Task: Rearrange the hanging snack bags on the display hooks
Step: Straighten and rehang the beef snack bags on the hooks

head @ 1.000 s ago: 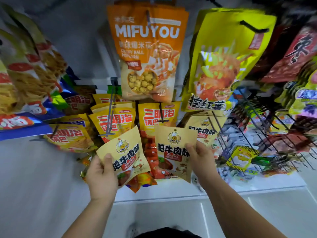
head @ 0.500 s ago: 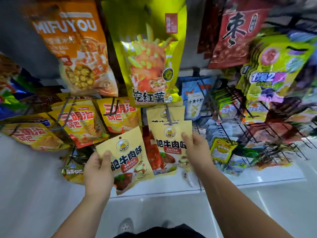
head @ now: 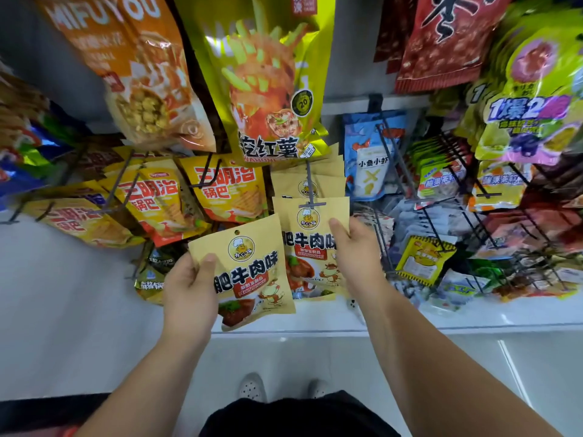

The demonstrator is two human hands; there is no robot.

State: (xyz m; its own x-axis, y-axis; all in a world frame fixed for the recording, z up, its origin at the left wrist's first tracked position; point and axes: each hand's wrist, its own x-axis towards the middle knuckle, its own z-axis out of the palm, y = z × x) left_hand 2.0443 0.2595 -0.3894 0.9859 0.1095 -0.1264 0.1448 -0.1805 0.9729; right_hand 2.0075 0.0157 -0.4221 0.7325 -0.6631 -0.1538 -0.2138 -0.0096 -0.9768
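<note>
My left hand (head: 189, 288) grips a tan beef-flavour snack bag (head: 252, 272) by its left edge, thumb on the front, clear of any hook. My right hand (head: 356, 250) pinches the right edge of a second tan bag (head: 310, 247), whose top sits at the tip of a metal display hook (head: 310, 197). More tan bags (head: 307, 181) hang further back on that same hook.
Orange sandwich-cracker bags (head: 227, 190) hang to the left; a big yellow-green bag (head: 268, 89) and an orange popcorn bag (head: 142, 74) hang above. Bare black wire hooks (head: 397, 171) jut out on the right among blue (head: 372, 159) and yellow packets (head: 422, 260). A white shelf ledge (head: 473, 313) runs below.
The view swung right. My right hand carried its tan bag right and up onto the tip of the hook with matching bags. My left hand kept its bag, shifting slightly.
</note>
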